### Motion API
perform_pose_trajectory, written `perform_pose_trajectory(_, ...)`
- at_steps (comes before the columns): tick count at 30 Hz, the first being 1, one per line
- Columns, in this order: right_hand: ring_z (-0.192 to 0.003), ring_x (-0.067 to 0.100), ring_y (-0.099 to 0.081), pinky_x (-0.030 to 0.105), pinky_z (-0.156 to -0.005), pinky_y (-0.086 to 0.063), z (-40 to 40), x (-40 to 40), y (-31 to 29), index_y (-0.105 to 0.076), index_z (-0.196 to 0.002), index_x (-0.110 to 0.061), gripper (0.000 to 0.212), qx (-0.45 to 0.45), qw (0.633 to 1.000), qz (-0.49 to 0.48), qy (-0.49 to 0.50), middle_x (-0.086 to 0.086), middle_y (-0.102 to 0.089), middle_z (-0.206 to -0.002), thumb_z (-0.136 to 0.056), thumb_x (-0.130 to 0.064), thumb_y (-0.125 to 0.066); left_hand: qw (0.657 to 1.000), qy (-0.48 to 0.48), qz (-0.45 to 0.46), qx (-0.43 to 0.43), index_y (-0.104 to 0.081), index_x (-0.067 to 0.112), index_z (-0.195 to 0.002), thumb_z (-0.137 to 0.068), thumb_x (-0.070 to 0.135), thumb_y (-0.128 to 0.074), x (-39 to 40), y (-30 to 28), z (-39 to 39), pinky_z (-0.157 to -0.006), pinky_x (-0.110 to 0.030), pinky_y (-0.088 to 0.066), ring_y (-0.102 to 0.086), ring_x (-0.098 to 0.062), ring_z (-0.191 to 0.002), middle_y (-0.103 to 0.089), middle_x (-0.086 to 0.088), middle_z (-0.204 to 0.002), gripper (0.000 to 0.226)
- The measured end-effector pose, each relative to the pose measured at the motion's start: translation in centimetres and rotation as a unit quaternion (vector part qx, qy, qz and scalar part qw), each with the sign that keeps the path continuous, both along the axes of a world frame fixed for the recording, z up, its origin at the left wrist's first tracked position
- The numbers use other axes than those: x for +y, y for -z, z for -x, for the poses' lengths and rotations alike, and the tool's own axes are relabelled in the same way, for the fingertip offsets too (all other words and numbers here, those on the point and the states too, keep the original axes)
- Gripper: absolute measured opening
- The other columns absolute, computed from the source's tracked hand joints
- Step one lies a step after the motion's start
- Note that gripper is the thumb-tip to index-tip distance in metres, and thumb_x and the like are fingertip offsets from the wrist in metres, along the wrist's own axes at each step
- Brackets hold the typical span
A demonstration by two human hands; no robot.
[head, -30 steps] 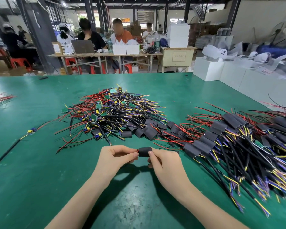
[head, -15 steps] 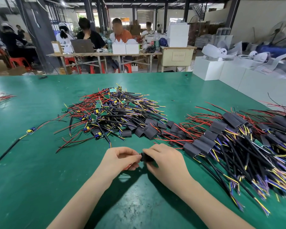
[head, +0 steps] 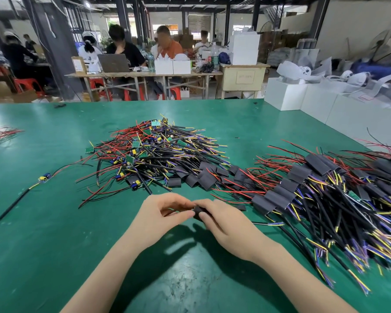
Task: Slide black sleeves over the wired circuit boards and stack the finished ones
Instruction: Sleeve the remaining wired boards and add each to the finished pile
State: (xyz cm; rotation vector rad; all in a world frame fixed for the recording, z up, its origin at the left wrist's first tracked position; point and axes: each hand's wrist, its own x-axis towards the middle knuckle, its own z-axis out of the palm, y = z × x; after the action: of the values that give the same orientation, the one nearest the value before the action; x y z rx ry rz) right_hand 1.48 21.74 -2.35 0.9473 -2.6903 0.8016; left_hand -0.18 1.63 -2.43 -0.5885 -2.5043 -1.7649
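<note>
A small black sleeve [head: 198,212] is pinched between my left hand [head: 165,211] and my right hand [head: 224,220], low over the green table [head: 43,233] at its middle; fingers hide most of it. Behind my hands lies a pile of bare wired circuit boards [head: 149,150] with red, black and yellow wires. Loose empty black sleeves [head: 203,177] lie at that pile's right edge. To the right spreads a stack of sleeved boards [head: 303,188] with long black cables.
One single wired board [head: 45,178] lies alone at the left, its black cable running toward the near left edge. Red wires [head: 0,132] lie at the far left. White boxes [head: 303,96] border the table's far right. Several people sit at tables behind.
My hands have closed in together around the sleeve, which showed plainly between my fingertips a second ago and is now mostly covered. The piles have not moved.
</note>
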Motion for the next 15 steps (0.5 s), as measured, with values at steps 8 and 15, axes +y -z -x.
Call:
perform_pose_trajectory(8,-0.076,0.02,-0.053,0.035,-0.071,-0.043,-0.13,0.05,-0.24,-0.047,-0.125,-0.027,0.025,-0.016,0.998,0.043,0.031,-0.021,-0.043,-0.062,-0.102,-0.03,-0.038,0.998,0.005,-0.054,-0.03,-0.074,0.017,-0.083,-0.082,0.006,-0.075,0.58,0.34,-0.25,-0.069,-0.023,-0.056,-0.071,-0.018,-0.072,-0.074,-0.009,-0.078,0.011)
perform_pose_trajectory(15,-0.077,0.025,-0.056,0.042,-0.075,-0.046,-0.44,-0.37,-0.1,-0.048,-0.124,-0.025,0.025,-0.037,0.998,0.05,0.016,-0.014,-0.051,-0.071,-0.102,-0.029,-0.038,0.996,-0.005,-0.065,-0.064,-0.074,0.012,-0.077,-0.079,0.003,-0.077,0.42,0.66,-0.01,-0.068,-0.027,-0.056,-0.069,-0.02,-0.067,-0.073,-0.012,-0.073,0.01)
